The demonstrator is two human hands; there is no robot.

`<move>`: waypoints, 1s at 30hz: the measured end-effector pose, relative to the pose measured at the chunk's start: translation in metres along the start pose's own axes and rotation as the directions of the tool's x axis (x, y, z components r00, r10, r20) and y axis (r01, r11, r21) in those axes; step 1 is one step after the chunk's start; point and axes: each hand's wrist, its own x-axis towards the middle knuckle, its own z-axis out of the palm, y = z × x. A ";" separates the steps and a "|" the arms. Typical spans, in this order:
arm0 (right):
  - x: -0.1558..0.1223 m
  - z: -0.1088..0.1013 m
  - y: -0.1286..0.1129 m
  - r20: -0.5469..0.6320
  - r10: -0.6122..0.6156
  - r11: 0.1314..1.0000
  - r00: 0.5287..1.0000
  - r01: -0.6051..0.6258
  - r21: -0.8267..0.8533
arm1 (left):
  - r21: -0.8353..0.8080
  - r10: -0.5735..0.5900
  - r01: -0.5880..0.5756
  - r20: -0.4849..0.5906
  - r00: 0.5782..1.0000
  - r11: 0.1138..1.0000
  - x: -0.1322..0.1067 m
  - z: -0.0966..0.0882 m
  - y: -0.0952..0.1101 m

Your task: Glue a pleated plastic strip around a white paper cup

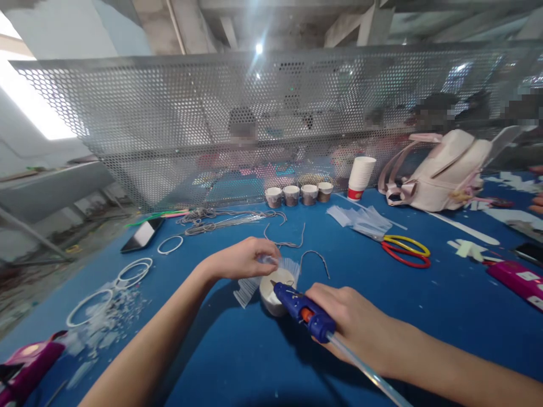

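My right hand (356, 325) is closed round a blue glue gun (303, 314) with a clear glue stick coming out of its back. Its nozzle rests at the rim of a white paper cup (274, 288) standing on the blue table (237, 350). My left hand (246, 257) pinches a strip of clear pleated plastic (291, 265) against the cup's top edge. More of the strip (246, 291) hangs down on the cup's left.
Grey cords (220, 217) and white rings (133, 271) lie at the left, with a phone (142, 234). Small filled cups (299, 195), a paper cup stack (360, 176), red and yellow rings (405, 251) and a pink backpack (441, 169) sit behind. A perforated metal screen (271, 113) backs the table.
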 end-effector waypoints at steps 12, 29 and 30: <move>0.006 0.010 0.000 0.014 0.020 0.972 1.000 -0.016 -0.236 | -0.077 -0.082 0.083 0.019 0.996 0.994 -0.001 0.001 0.000; 0.015 0.023 0.009 -0.036 -0.067 0.931 0.997 0.049 -0.362 | -0.155 -0.119 0.116 -0.010 0.993 0.981 -0.002 0.004 -0.001; 0.016 0.023 0.010 -0.040 -0.066 0.929 0.997 0.046 -0.368 | -0.155 -0.117 0.114 -0.011 0.993 0.981 -0.002 0.004 -0.002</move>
